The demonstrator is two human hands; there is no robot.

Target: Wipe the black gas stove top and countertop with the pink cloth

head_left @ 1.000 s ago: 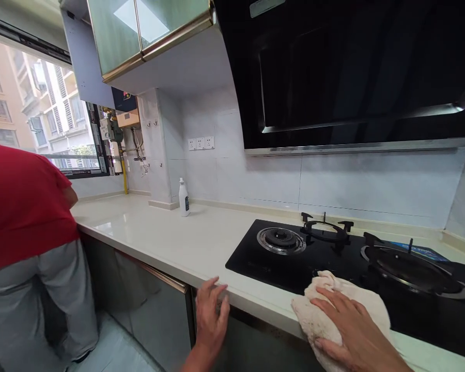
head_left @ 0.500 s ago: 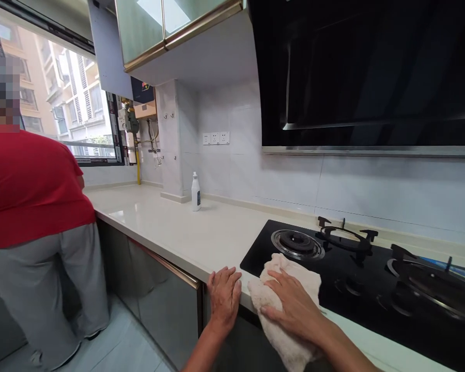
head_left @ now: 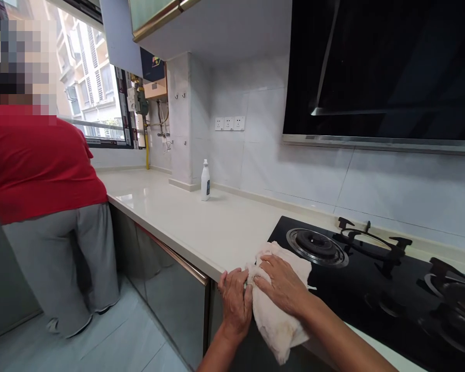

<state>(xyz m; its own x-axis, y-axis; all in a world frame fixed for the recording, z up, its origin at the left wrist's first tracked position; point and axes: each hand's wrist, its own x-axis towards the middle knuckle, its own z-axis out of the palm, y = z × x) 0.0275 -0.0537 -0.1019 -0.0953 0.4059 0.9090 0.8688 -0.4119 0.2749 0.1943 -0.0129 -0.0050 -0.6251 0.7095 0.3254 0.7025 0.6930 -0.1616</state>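
Observation:
My right hand (head_left: 281, 283) presses a pale, off-white cloth (head_left: 277, 330) against the front left corner of the black gas stove (head_left: 329, 289), its fingers bent over the fabric. Part of the cloth lies on the stove's glass, and the rest hangs over the counter's front edge. Just to the left, my left hand (head_left: 235, 298) rests on the counter edge with its fingers lying forward, close against the cloth's left side. I see nothing held in it. The left burner (head_left: 316, 247) has no pan support over it.
A white bottle (head_left: 205, 181) stands on the pale countertop (head_left: 170, 206) near the wall. Above the stove hangs a black range hood (head_left: 383, 72). A person in a red shirt (head_left: 46, 165) stands at the left by the window. A black pan support (head_left: 375, 243) sits at the back.
My right hand has drawn the cloth left, to the stove's corner, beside my left hand. The left hand's fingers now meet the cloth's edge. The view has shifted, and the person leans further forward.

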